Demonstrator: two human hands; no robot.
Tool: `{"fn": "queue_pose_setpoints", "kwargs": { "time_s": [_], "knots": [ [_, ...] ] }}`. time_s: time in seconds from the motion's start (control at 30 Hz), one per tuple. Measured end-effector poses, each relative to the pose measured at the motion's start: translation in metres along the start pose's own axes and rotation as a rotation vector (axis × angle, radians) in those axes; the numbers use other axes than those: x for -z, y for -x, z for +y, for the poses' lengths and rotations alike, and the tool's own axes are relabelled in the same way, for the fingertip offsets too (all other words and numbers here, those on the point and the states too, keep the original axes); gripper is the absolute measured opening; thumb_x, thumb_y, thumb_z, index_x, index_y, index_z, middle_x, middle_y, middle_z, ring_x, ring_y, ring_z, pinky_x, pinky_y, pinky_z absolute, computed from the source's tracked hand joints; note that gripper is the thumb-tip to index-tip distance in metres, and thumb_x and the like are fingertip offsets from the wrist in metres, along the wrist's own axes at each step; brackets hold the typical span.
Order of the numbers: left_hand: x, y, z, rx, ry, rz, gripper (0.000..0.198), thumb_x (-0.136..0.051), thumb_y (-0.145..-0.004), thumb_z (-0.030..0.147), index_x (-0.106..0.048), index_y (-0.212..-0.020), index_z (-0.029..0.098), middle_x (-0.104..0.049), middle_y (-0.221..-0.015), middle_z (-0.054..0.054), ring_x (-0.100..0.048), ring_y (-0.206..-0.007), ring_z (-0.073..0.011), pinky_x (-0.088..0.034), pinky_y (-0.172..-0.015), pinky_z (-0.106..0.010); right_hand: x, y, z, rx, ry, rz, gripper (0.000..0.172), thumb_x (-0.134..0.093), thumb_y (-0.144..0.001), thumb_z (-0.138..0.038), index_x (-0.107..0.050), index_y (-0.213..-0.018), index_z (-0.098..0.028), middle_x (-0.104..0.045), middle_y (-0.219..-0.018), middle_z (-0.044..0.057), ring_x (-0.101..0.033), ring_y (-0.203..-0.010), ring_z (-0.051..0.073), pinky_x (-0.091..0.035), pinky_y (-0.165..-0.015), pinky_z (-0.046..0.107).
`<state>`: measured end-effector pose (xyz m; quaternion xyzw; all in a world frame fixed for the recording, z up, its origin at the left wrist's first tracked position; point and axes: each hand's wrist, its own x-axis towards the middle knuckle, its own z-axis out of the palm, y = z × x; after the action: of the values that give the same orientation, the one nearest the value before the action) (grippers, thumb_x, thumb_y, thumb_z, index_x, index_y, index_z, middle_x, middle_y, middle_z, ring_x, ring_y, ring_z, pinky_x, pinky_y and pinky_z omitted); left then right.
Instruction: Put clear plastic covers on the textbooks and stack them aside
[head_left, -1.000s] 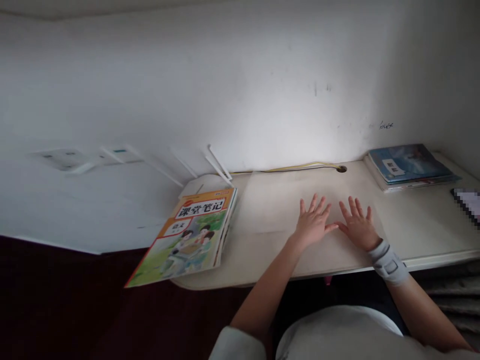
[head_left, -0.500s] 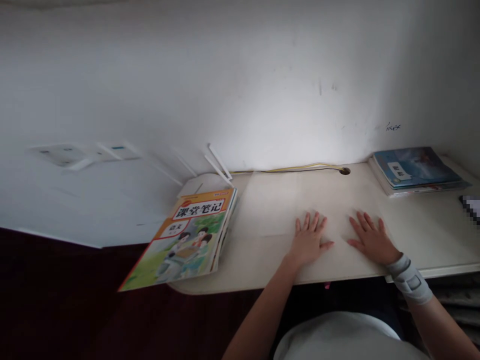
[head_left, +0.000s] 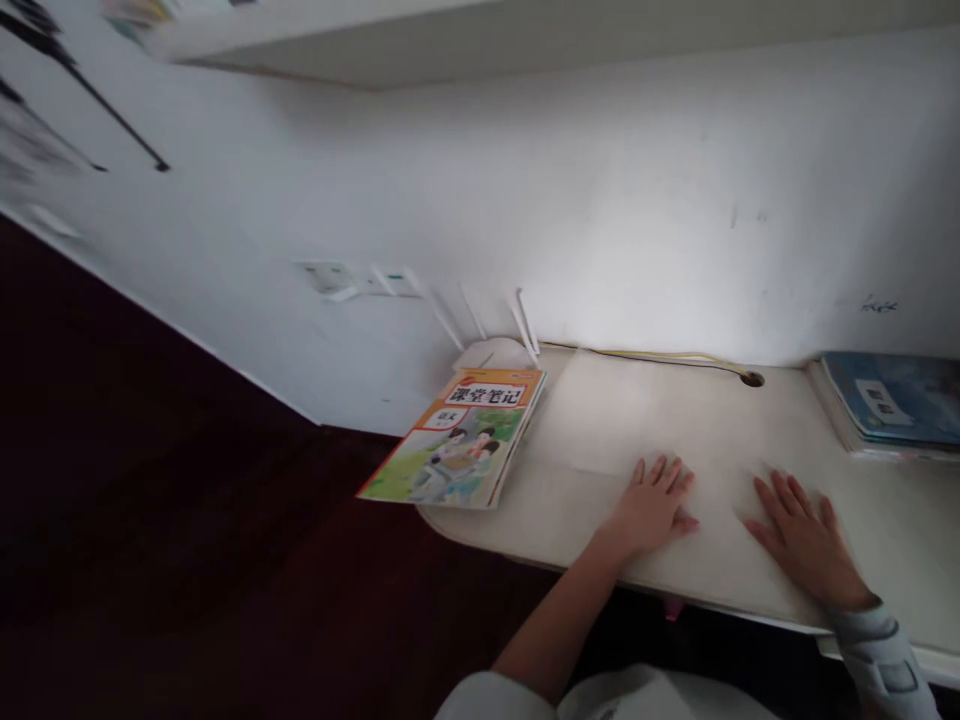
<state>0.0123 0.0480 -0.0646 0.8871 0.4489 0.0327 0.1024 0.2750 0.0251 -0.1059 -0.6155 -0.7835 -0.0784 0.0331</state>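
My left hand lies flat, palm down, on the cream desk, fingers slightly apart, holding nothing. My right hand rests flat on the desk a hand's width to its right, also empty; a grey wrist band wraps that wrist. A stack of books topped by an orange and green picture-cover book lies at the desk's left end, overhanging the edge, well left of my left hand.
A stack with a blue cover sits at the far right of the desk. A white router with antennas stands behind the picture book. A cable runs to a desk hole. Wall sockets are at left.
The view has swung left and up, showing more wall and dark floor. My hands have slid apart and toward the desk's front edge, still flat.
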Motion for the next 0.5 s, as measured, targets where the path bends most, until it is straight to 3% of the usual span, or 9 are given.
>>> {"fn": "queue_pose_setpoints", "kwargs": {
  "time_s": [0.17, 0.23, 0.37, 0.43, 0.5],
  "knots": [
    [0.011, 0.006, -0.004, -0.027, -0.023, -0.032, 0.066, -0.03, -0.087, 0.058, -0.029, -0.14, 0.019, -0.026, -0.148, -0.014, -0.023, -0.135, -0.0308, -0.021, -0.107, -0.054, -0.015, 0.002, 0.005, 0.018, 0.002, 0.044, 0.065, -0.021, -0.088, -0.059, -0.037, -0.138, -0.021, -0.031, -0.146, 0.011, -0.027, -0.133, 0.031, -0.025, -0.098, 0.062],
    [0.021, 0.013, -0.017, 0.022, -0.031, 0.036, 0.058, -0.033, -0.089, 0.051, -0.033, -0.138, 0.022, -0.03, -0.146, -0.011, -0.026, -0.134, -0.0292, -0.023, -0.106, -0.053, -0.02, 0.003, 0.007, 0.021, -0.003, 0.063, 0.064, -0.021, -0.087, -0.059, -0.039, -0.137, -0.022, -0.033, -0.145, 0.01, -0.028, -0.133, 0.032, -0.024, -0.098, 0.062],
    [0.049, 0.043, -0.067, 0.445, -0.095, 0.483, 0.041, -0.033, -0.091, 0.032, -0.049, -0.128, 0.026, -0.04, -0.142, -0.01, -0.028, -0.133, -0.0313, -0.019, -0.106, -0.055, -0.024, 0.004, 0.01, 0.028, -0.024, 0.087, 0.064, -0.021, -0.086, -0.058, -0.041, -0.136, -0.021, -0.035, -0.144, 0.011, -0.029, -0.132, 0.032, -0.023, -0.098, 0.063],
    [0.06, 0.063, -0.095, 0.656, -0.138, 0.595, 0.044, -0.033, -0.089, 0.025, -0.047, -0.129, 0.014, -0.037, -0.14, -0.022, -0.026, -0.132, -0.0397, -0.016, -0.101, -0.064, -0.025, 0.005, 0.011, 0.04, -0.029, 0.091, 0.065, -0.02, -0.086, -0.058, -0.042, -0.135, -0.021, -0.035, -0.144, 0.012, -0.028, -0.132, 0.033, -0.022, -0.098, 0.064],
    [0.064, 0.081, -0.114, 0.877, -0.177, 0.615, 0.047, -0.039, -0.086, 0.024, -0.045, -0.129, 0.006, -0.039, -0.135, -0.031, -0.029, -0.129, -0.0439, -0.019, -0.097, -0.066, -0.025, 0.006, 0.011, 0.046, -0.033, 0.1, 0.065, -0.019, -0.086, -0.057, -0.044, -0.134, -0.021, -0.037, -0.143, 0.012, -0.029, -0.132, 0.033, -0.022, -0.098, 0.064]
  ]
}}
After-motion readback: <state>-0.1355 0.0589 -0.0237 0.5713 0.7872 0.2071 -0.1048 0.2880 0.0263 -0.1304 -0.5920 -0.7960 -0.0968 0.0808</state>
